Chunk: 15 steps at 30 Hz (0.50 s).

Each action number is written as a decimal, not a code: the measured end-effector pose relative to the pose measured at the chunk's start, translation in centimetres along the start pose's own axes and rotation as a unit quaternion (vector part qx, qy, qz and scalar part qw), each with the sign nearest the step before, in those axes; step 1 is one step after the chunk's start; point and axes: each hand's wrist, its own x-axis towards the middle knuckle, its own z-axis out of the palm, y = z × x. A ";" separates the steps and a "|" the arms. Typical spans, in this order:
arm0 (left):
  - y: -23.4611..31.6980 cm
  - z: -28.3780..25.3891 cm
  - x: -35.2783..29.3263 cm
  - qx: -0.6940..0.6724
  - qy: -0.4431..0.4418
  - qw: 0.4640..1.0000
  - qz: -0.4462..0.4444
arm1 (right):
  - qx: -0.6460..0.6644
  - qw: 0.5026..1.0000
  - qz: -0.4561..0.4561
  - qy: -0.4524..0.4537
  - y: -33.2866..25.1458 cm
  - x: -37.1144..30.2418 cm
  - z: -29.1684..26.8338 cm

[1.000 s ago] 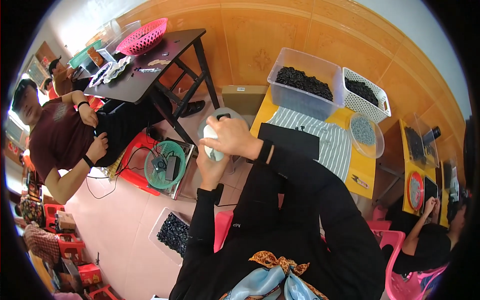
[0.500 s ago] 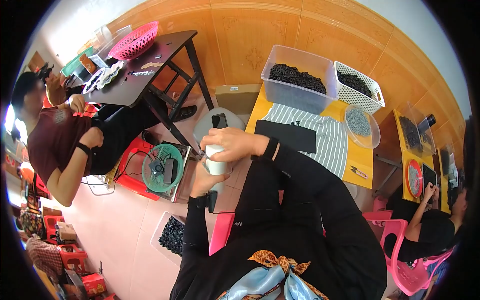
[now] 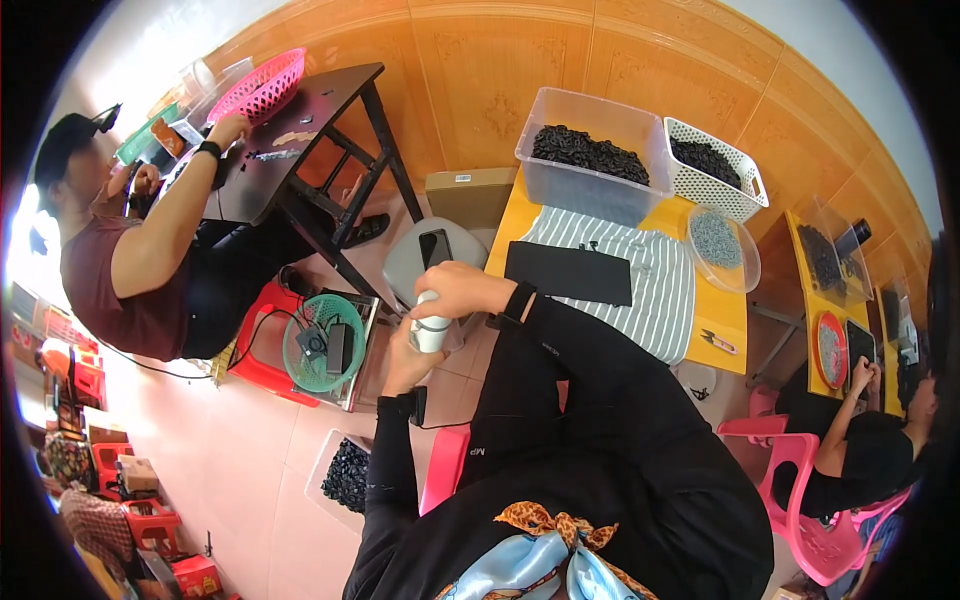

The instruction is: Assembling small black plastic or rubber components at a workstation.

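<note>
Both of my hands are around a white cylindrical container (image 3: pixel 432 334), held in front of my knees; whether it is a cup or a bottle I cannot tell. My left hand (image 3: pixel 405 362) is wrapped round its lower side. From above, my right hand (image 3: pixel 462 290) has its fingers closed on the white top part (image 3: pixel 427 298). Just beyond them, a dark phone (image 3: pixel 435 247) lies on a grey stool (image 3: pixel 400 268). To the right, a black mat (image 3: pixel 570 274) and striped cloth (image 3: pixel 665 300) cover part of a yellow table (image 3: pixel 722 312).
On that table stand a clear bin (image 3: pixel 590 200) and a white basket (image 3: pixel 735 198) of black rings, a round tub (image 3: pixel 716 240) of grey pieces, and thread snips (image 3: pixel 719 342). A green basket (image 3: pixel 300 372) with devices is at left. Co-workers sit on both sides.
My right hand has shifted slightly lower and tilted, showing more of the container's top. The co-worker at left has raised an arm toward the pink basket.
</note>
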 end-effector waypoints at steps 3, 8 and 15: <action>-0.4 -0.1 -0.3 -0.043 0.010 0.999 -0.012 | 0.021 0.994 -0.088 -0.053 0.2 -0.3 0.3; -1.3 -0.5 -0.1 -0.019 0.004 0.999 -0.044 | -0.004 0.998 -0.051 0.044 -0.4 -0.5 1.2; -1.1 -0.3 -0.2 -0.043 -0.023 0.997 -0.059 | -0.064 0.991 -0.019 -0.119 -0.8 0.0 -0.2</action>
